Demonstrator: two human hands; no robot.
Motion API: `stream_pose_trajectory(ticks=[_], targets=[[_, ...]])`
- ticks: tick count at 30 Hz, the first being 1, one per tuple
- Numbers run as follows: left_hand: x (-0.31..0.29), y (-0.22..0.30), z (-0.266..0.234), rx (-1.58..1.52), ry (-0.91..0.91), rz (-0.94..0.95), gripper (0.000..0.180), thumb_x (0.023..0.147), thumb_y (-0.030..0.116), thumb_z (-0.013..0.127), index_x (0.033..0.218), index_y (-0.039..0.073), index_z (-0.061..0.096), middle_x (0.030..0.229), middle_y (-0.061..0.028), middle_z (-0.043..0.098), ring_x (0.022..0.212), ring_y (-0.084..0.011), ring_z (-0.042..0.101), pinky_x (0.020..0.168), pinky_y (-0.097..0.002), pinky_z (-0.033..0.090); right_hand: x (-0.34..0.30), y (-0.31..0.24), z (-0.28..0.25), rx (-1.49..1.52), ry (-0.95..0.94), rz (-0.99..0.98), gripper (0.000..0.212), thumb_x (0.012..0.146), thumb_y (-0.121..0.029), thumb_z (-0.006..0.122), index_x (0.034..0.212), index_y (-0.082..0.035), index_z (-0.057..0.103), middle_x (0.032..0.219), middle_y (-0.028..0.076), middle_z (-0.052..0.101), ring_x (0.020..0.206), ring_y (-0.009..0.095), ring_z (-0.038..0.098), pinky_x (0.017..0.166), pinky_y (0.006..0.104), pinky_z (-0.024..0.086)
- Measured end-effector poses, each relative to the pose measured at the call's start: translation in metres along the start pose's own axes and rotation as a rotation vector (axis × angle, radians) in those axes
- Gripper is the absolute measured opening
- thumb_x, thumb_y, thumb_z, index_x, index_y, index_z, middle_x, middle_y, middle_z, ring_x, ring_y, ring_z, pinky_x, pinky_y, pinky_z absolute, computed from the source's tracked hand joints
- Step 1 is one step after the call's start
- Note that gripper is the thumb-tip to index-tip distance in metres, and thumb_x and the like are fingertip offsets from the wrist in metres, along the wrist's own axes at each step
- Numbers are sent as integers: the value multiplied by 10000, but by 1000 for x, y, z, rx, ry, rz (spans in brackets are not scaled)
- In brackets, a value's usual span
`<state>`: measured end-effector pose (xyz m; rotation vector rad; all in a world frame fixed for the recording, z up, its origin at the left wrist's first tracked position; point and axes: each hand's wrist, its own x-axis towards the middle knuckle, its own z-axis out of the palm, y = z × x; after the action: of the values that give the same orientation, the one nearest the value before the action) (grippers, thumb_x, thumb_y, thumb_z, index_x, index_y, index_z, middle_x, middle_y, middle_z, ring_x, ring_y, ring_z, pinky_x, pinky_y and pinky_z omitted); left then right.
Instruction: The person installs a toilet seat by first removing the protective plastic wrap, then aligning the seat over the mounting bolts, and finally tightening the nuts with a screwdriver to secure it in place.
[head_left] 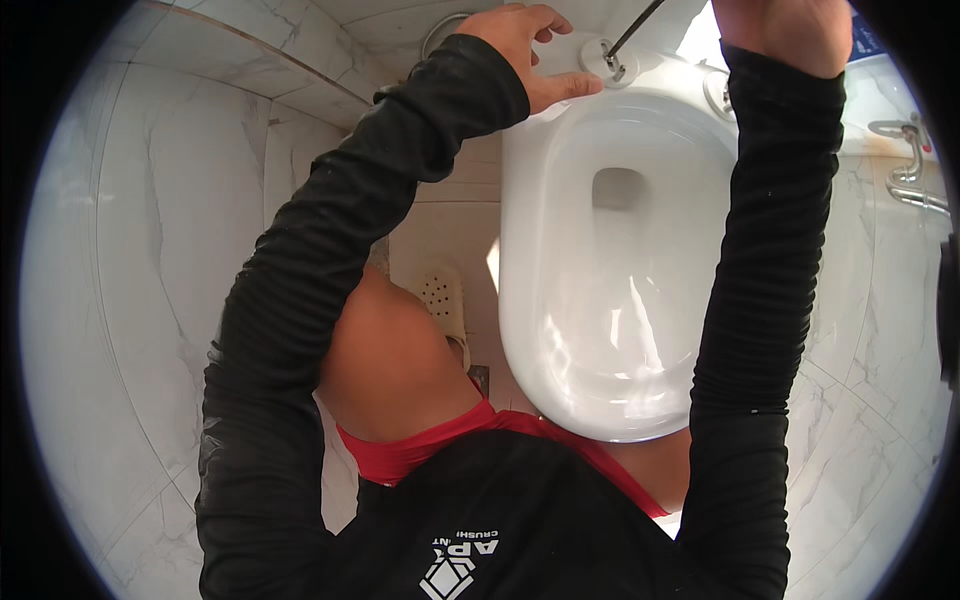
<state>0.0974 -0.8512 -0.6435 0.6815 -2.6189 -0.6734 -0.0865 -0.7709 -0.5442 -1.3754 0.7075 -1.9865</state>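
A white toilet bowl (620, 270) without a seat over its rim stands in front of me. Two round hinge fittings sit at its back, a left hinge fitting (608, 64) and a right hinge fitting (718, 92). A thin dark metal rod (636, 26), like a screwdriver shaft, slants down with its lower end at the left fitting. My left hand (525, 50) is open beside that fitting, thumb stretched along the rim toward it. My right hand (785, 35) is high at the back right; its fingers are cut off by the upper edge, so the rod's upper end is hidden.
Marbled tiles (180, 230) line the walls at both sides. A metal water valve with pipe (908, 165) sticks out at the right. My leg and a cream perforated clog (440, 298) are left of the bowl. A blue item (868, 38) lies behind my right wrist.
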Motion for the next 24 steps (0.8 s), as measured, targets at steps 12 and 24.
stream_pose_trajectory(ticks=[12,24], targets=[[18,1,51,81,173,91,604,783,477,822,1157,25,675,1171,-146,637,1039,-327,666,894,-410,555,9,12,-30,28,-151,112,566,1020,-541,500,1228,-25,604,985,98,658,890,209,642,757,332,522],[11,5,65,112,256,117,546,789,428,814,1144,34,684,1119,-122,647,962,-321,692,825,-406,581,-4,-1,-35,4,-209,178,470,1052,-490,464,1178,-62,610,934,73,652,837,161,630,659,275,493]])
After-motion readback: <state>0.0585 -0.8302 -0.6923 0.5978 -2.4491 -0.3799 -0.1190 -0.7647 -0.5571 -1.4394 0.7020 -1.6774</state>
